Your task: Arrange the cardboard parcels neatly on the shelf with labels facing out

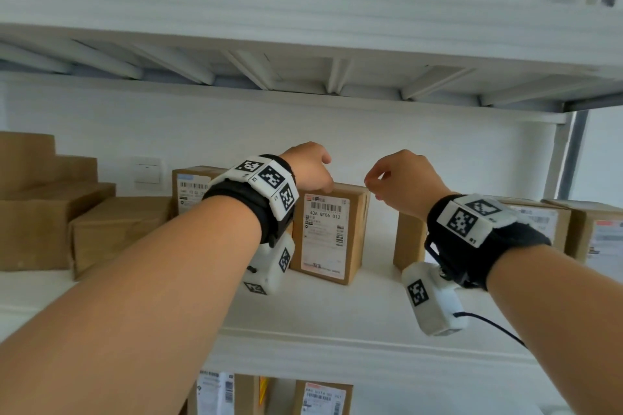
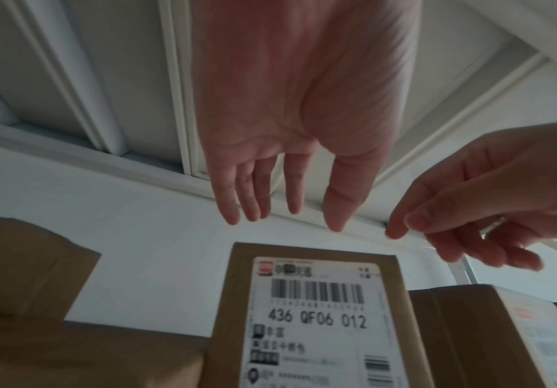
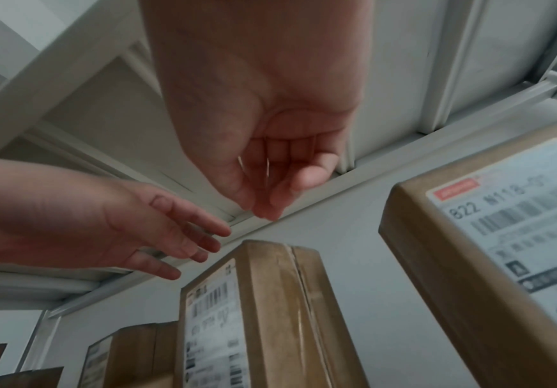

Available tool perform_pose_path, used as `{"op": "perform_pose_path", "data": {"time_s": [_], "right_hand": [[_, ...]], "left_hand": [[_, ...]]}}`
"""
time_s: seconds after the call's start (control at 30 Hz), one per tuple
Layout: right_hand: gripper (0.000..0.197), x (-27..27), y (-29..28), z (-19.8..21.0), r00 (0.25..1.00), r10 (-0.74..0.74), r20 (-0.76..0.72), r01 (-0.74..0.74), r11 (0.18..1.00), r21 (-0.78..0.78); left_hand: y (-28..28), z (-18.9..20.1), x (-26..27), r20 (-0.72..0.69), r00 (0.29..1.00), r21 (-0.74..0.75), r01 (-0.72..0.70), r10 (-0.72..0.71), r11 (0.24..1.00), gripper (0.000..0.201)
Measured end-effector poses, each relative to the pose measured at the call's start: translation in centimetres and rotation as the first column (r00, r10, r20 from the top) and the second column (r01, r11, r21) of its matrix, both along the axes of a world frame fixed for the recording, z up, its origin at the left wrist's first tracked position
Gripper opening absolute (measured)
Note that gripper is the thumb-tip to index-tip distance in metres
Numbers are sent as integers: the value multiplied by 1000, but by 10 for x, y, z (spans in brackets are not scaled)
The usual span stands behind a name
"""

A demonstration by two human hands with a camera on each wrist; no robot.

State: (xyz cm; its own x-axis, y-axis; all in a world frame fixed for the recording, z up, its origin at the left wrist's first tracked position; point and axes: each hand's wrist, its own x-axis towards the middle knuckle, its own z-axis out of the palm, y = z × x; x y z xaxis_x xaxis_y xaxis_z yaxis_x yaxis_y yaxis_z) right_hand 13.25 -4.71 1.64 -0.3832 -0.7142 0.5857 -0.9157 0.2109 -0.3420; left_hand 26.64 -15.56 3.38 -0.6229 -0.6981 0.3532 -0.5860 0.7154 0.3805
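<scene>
A cardboard parcel (image 1: 328, 232) (image 2: 313, 315) (image 3: 254, 315) stands upright mid-shelf, and its white label reading 436 QF06 012 faces out. My left hand (image 1: 320, 172) (image 2: 290, 218) hovers just over its top left edge with fingers straight, holding nothing. My right hand (image 1: 374, 180) (image 3: 267, 207) hangs above the top right corner with fingers loosely curled and empty, a little apart from the box. To the right stands a second labelled parcel (image 1: 539, 222) (image 3: 502, 249), partly hidden by my right wrist. The white shelf board (image 1: 337, 313) carries them.
Plain brown boxes (image 1: 118, 229) are stacked at the left, with a labelled parcel (image 1: 190, 189) behind my left wrist. Another parcel (image 1: 600, 236) sits far right by the shelf post (image 1: 569, 158). The upper shelf's ribbed underside (image 1: 303, 71) is close overhead. More parcels (image 1: 323, 397) stand below.
</scene>
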Motion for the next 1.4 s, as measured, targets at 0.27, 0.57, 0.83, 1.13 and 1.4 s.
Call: {"op": "perform_pose_path", "data": {"time_s": [0.27,0.57,0.83,1.13,1.4], "right_hand": [[22,7,-26,-10,1000,-4,-19,4,1000,21],[66,11,-48,-22,985,-49,166,19,984,176],[71,13,-59,-28,967,-43,252,1,986,164],[54,14,-43,-17,996,-16,87,-6,968,249],[43,0,-18,-3,999,-39,-23,44,948,315]], "left_hand": [[-29,-7,12,60,998,33,17,-19,999,70],[-56,-18,13,108,991,82,70,-79,994,75],[-70,-24,15,90,983,175,145,-162,974,78],[-56,-23,9,21,961,304,255,-274,918,93],[-37,-22,-21,96,945,315,270,-314,910,61]]}}
